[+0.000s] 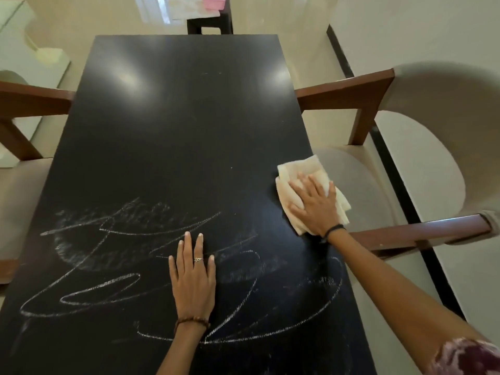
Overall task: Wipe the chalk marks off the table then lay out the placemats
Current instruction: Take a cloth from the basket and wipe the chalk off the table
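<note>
Chalk scrawls (151, 266) on your black rectangular table (173, 117).
Right hand (315, 204) flat on cream folded cloth (300, 171); left hand (193, 274) spread; brown-armed chairs (378, 147) flank.

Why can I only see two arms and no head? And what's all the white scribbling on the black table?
The camera sits on the person's head and looks down, so you see what they see: just their own arms. The left hand lies flat on the black table, fingers spread, holding nothing. The right hand presses a pale cloth flat near the table's right edge. The white scribbles are chalk marks, drawn over the near half of the table. The far half looks mostly clean. Chairs stand on both sides. I can't see any placemats for sure.
</note>
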